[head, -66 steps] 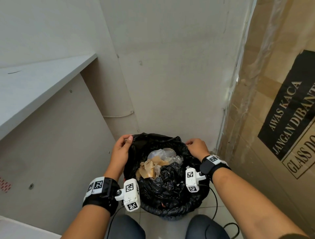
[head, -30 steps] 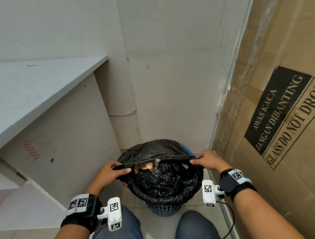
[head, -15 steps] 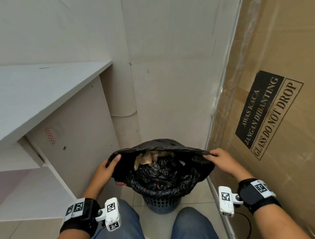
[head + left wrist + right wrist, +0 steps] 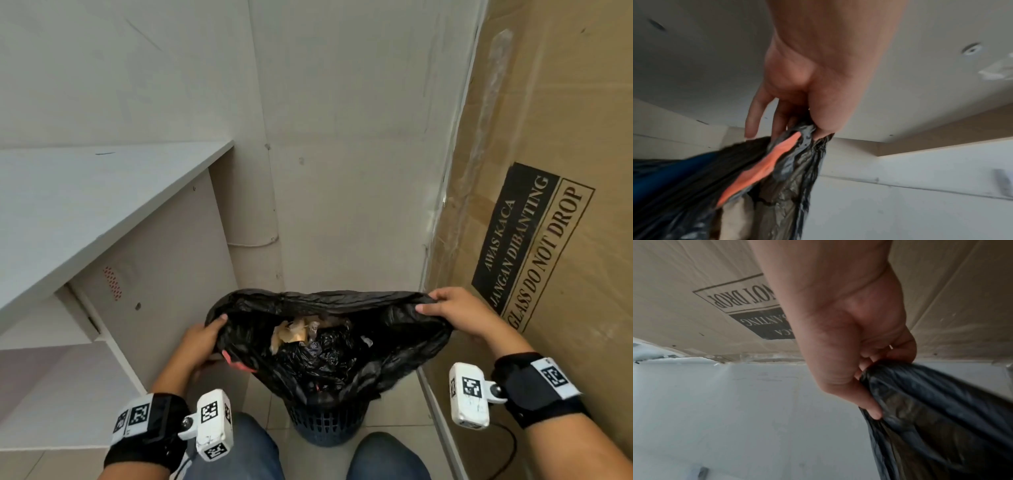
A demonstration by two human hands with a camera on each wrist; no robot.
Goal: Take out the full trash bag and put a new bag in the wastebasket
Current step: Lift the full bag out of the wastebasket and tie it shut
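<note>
Black plastic of the bag (image 4: 394, 329) has come off the rim and now rises above the basket (image 4: 325, 425), its mouth stretched between the left hand (image 4: 202, 342) and right hand (image 4: 455, 311), fingers of both pinching its edge, so lifting out seems under way.

head cam: high, looks down at bag (image 4: 329, 329) centre, hands at 9 and 3 o'clock. left wrist cam: close under hand, faces along fingers to bag rim. right wrist cam: same, box (image 4: 694, 280) at 12 o'clock. all share bag.
</note>
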